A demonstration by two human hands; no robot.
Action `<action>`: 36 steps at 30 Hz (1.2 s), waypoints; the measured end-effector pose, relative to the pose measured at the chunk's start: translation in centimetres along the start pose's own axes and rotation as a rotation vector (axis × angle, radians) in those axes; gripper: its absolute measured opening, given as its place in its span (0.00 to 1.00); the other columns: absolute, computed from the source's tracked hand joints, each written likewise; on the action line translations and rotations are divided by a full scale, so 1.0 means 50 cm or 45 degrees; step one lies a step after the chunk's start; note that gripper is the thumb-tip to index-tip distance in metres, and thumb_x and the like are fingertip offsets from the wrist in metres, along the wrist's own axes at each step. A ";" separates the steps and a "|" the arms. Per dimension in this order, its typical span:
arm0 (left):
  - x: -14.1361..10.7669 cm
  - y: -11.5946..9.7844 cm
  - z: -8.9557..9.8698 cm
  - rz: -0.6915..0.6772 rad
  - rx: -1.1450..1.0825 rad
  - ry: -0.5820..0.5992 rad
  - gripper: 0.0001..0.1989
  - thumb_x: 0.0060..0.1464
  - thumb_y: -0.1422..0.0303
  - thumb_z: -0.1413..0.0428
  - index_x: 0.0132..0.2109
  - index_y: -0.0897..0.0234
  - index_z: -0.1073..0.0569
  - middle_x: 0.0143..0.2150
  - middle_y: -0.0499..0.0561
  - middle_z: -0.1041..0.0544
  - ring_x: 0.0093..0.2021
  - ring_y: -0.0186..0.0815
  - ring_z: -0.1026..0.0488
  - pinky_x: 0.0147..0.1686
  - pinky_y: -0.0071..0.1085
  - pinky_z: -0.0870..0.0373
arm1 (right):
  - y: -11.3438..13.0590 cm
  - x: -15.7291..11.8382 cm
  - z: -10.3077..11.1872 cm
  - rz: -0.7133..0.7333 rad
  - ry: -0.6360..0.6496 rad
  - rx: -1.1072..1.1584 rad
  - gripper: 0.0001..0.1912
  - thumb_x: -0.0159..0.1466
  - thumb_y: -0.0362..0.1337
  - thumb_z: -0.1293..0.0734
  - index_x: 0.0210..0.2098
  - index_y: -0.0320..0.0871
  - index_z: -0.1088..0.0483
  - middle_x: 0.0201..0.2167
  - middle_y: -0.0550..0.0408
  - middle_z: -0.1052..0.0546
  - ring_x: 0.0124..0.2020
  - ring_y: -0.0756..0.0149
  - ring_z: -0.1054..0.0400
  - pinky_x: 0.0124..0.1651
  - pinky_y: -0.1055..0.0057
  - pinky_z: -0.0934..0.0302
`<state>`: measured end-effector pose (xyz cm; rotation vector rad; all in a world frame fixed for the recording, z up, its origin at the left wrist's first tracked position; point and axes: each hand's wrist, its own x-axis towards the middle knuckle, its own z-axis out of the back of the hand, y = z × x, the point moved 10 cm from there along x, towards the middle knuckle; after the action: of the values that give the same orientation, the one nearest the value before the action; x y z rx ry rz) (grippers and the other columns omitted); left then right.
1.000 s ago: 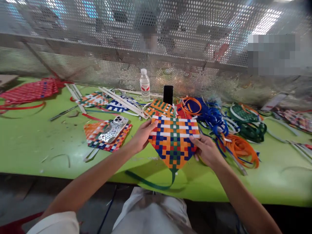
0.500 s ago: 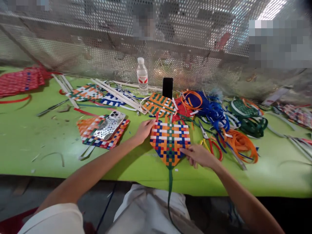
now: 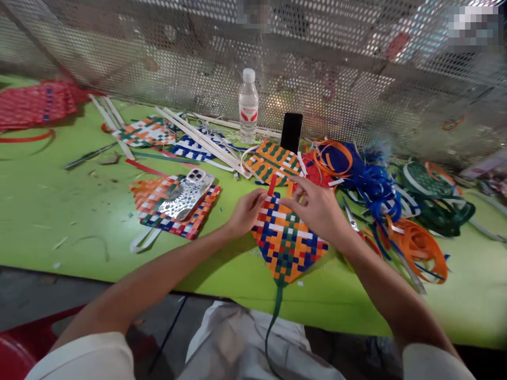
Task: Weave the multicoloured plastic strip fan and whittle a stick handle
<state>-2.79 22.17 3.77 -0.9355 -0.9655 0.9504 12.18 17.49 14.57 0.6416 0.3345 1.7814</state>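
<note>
A woven piece (image 3: 288, 240) of orange, blue, white, green and red strips lies on the green table in front of me, its pointed end toward me. A green strip (image 3: 277, 309) hangs from that point over the table edge. My left hand (image 3: 249, 211) pinches the upper left edge of the piece, beside a red strip (image 3: 272, 184) that sticks up. Above the top edge is my right hand (image 3: 317, 207), thumb and index finger apart, with nothing visible between them; its thumb is near the weave.
A phone (image 3: 188, 194) lies on another woven piece (image 3: 148, 198) at the left. Behind stand a bottle (image 3: 248, 108) and a black phone (image 3: 291, 132). Scissors (image 3: 351, 215), blue strips (image 3: 370, 182) and orange coils (image 3: 420, 248) are at the right.
My right hand has moved from the lower right side of the woven piece up to its top edge, and its fingers have spread. My left hand stays at the upper left edge. The view has shifted.
</note>
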 end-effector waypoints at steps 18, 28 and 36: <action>-0.052 0.037 -0.088 0.431 -0.745 0.320 0.21 0.58 0.52 0.36 0.49 0.63 0.20 0.44 0.54 0.18 0.46 0.42 0.23 0.45 0.36 0.25 | -0.048 -0.033 -0.098 0.484 -0.100 0.117 0.13 0.73 0.35 0.35 0.53 0.48 0.21 0.56 0.50 0.19 0.53 0.61 0.22 0.50 0.65 0.24; -0.051 0.040 -0.070 0.424 -0.588 0.208 0.24 0.59 0.47 0.40 0.41 0.67 0.21 0.38 0.53 0.20 0.39 0.38 0.25 0.37 0.31 0.28 | -0.046 -0.067 -0.130 0.530 0.022 -0.009 0.17 0.72 0.32 0.38 0.55 0.46 0.22 0.61 0.49 0.23 0.54 0.59 0.22 0.52 0.62 0.24; -0.065 0.007 -0.072 0.334 -0.439 0.210 0.17 0.62 0.54 0.41 0.40 0.67 0.23 0.33 0.49 0.24 0.32 0.33 0.32 0.31 0.28 0.36 | -0.071 -0.021 -0.089 0.076 -0.043 0.307 0.12 0.73 0.41 0.35 0.46 0.45 0.19 0.47 0.48 0.20 0.44 0.62 0.24 0.44 0.65 0.29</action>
<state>-0.35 18.50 1.68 -1.4365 -0.8943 0.9222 12.63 18.00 8.83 0.8585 0.5172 1.8003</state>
